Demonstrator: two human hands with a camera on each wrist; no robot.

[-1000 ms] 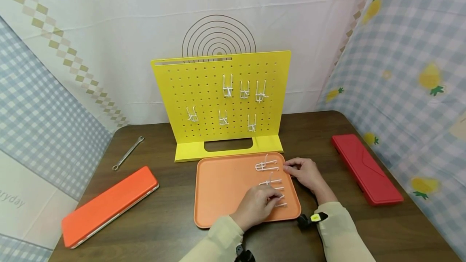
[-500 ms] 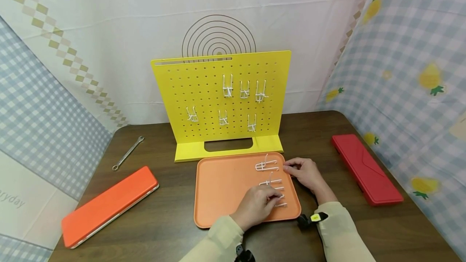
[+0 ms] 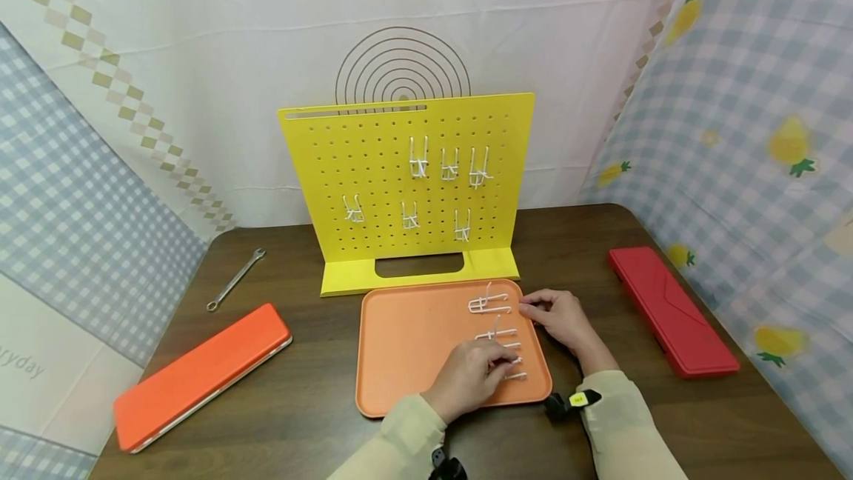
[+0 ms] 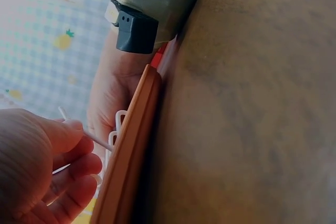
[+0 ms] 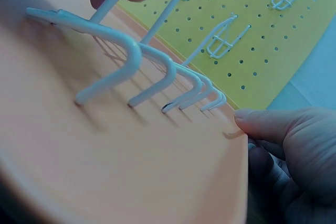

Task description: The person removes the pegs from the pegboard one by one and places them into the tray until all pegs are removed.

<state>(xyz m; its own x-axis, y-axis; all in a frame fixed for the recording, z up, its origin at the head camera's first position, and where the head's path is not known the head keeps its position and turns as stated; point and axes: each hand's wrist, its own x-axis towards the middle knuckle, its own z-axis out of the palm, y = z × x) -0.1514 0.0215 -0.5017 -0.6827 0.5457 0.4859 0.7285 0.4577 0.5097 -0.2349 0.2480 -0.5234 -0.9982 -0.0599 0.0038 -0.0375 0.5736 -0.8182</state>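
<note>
My left hand [image 3: 466, 376] is over the right half of an orange tray [image 3: 400, 347]. Its thumb and forefinger pinch the upright rod of a white wire pegboard hook [image 4: 97, 139], whose lower end meets the tray. My right hand [image 3: 563, 321] grips the tray's right rim, with the thumb [image 5: 262, 121] on the edge and the other fingers outside it. Several white hooks lie in a column on the tray, among them a hook [image 3: 489, 304] at the far end. The left hand partly hides the nearer ones.
Behind the tray stands a yellow pegboard [image 3: 380, 176] with several white hooks hung on it. A wrench [image 3: 235, 281] and an orange case [image 3: 203, 376] lie to the left. On the right is a red case [image 3: 669, 310]. Cloth curtains enclose the table.
</note>
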